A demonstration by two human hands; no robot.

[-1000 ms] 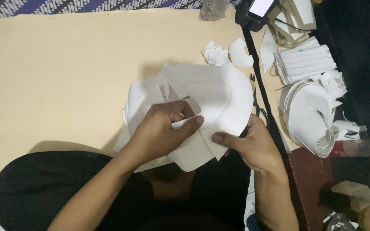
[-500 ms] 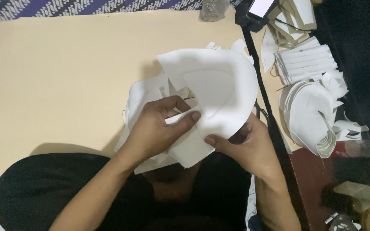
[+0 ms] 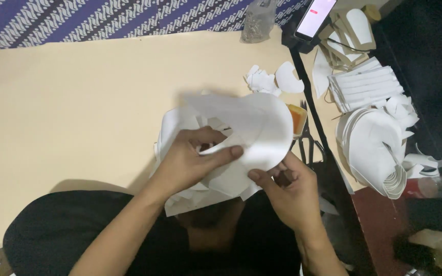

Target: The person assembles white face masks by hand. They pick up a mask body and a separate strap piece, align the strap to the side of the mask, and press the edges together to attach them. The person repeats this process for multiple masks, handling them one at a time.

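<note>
Both hands pinching one white curved sheet (image 3: 254, 128): left hand (image 3: 190, 161) with thumb pressed over its lower edge, right hand (image 3: 287, 189) nipping that edge from beneath. Held lifted above a loose pile of white cut pieces (image 3: 195, 197), over the cream table (image 3: 78, 112). Right of the sheet, scissors (image 3: 305, 143) and stacked white pieces (image 3: 374, 148). Probably mid-fold or mid-shaping; likely calling next for a firm, even press along the curve.
</note>
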